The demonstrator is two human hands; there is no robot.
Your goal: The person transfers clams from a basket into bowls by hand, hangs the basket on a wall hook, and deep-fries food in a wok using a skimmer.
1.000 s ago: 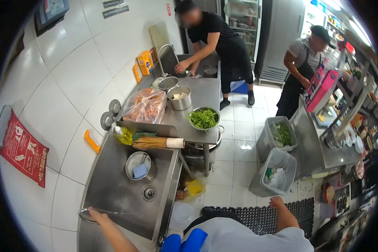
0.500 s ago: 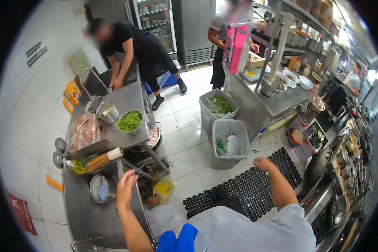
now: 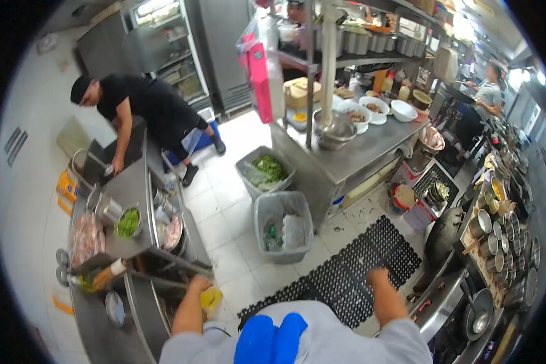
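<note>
You seem between stations: left hand [image 3: 201, 283] just beside the yellow container [image 3: 212, 297], off the sink's [image 3: 141, 315] right edge; right hand [image 3: 378, 277] above the mat [image 3: 346, 285]. Finger spread is unclear. Any grasp calls for reaching down.

No legible text, labels or numbers.

Left grip [image 3: 201, 283]: blurred, pose unclear
Right grip [image 3: 378, 277]: underside hidden
Towel [image 3: 270, 341]: cut off by bottom edge
Far person [image 3: 489, 96]: blurred (and small)
</note>
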